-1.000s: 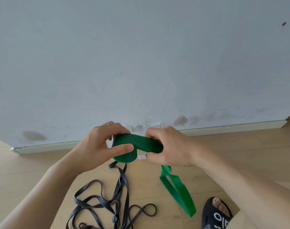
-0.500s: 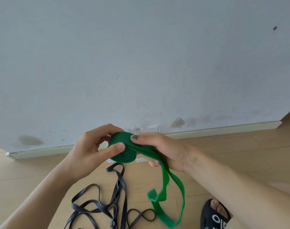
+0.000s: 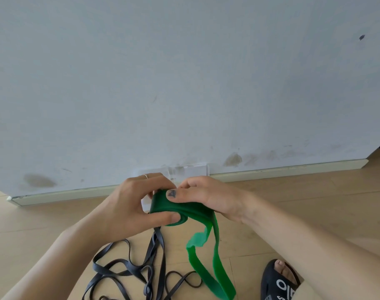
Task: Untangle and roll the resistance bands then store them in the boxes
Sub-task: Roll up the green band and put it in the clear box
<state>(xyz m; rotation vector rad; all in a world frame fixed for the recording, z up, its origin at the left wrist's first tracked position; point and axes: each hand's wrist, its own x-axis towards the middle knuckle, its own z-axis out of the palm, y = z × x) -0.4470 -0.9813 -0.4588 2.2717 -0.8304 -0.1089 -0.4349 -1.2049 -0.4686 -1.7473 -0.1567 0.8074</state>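
A wide green resistance band (image 3: 171,207) is partly wound into a roll held in front of me. My left hand (image 3: 132,204) grips the roll, thumb under it and fingers curled over the top. My right hand (image 3: 206,197) pinches the band where it feeds onto the roll, thumb pressed on top. The loose green tail (image 3: 208,265) hangs down in a loop toward the floor. Thin black bands (image 3: 137,271) lie tangled on the wooden floor below my hands. A clear plastic box (image 3: 184,169) stands against the wall behind my hands, mostly hidden.
A pale grey wall (image 3: 184,83) with a light skirting board (image 3: 293,168) fills the upper view. My foot in a black sandal (image 3: 280,280) rests on the wooden floor at the lower right.
The roll has turned further between my hands and taken up more band. My right hand has shifted onto the top of the roll. The hanging tail has swung and shortened.
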